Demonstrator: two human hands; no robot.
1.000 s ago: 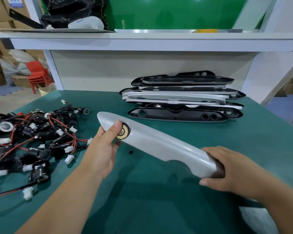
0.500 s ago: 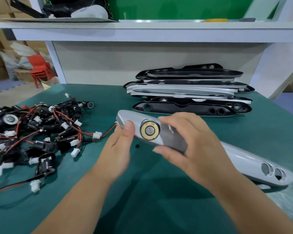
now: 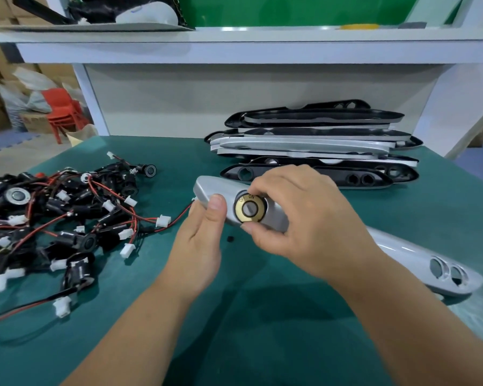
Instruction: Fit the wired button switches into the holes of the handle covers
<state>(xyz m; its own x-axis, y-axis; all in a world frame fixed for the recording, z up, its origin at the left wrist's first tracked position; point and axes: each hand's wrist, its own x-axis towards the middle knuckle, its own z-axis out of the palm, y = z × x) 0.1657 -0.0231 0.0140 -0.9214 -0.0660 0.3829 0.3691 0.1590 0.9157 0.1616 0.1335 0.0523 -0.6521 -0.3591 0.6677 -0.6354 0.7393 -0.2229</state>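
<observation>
A long silver handle cover [image 3: 413, 254] lies across the green table, its far right end showing two empty round holes. A brass-ringed key switch [image 3: 250, 208] marked OFF and ON sits in the hole near its left end. My left hand [image 3: 204, 232] grips the cover's left tip, thumb on top. My right hand [image 3: 299, 215] pinches the switch's ring between thumb and fingers. A red and black wire with a white plug [image 3: 163, 220] trails out from under the cover's left end.
A tangled heap of wired button switches [image 3: 53, 218] covers the table's left side. A stack of black and silver handle covers [image 3: 313, 146] lies at the back under a white shelf [image 3: 234, 48]. A small black bit [image 3: 229, 239] lies beneath the cover.
The cover has been laid flat on the table. My right hand left its right end and came to the key switch, closing thumb and fingers on its ring.
</observation>
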